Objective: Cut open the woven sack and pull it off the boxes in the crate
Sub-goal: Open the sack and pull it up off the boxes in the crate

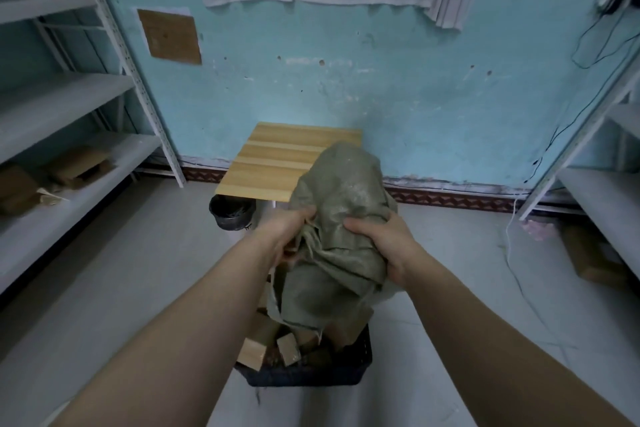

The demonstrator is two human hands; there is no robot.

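Observation:
A grey-green woven sack [341, 204] hangs bunched up in the middle of the view, above a dark plastic crate [304, 376] on the floor. My left hand [294, 234] grips the sack's crumpled left side. My right hand [381, 246] grips its right side, fingers curled into the fabric. The sack's frayed lower edge drapes over several brown cardboard boxes [273, 345] that lie loose in the crate. No cutting tool is visible.
A small wooden table [273, 163] stands behind the sack against the blue wall, with a black bucket [231, 213] under its left edge. White metal shelves [62, 135] with cardboard line the left side, more shelves [602, 184] the right. Cables hang at right.

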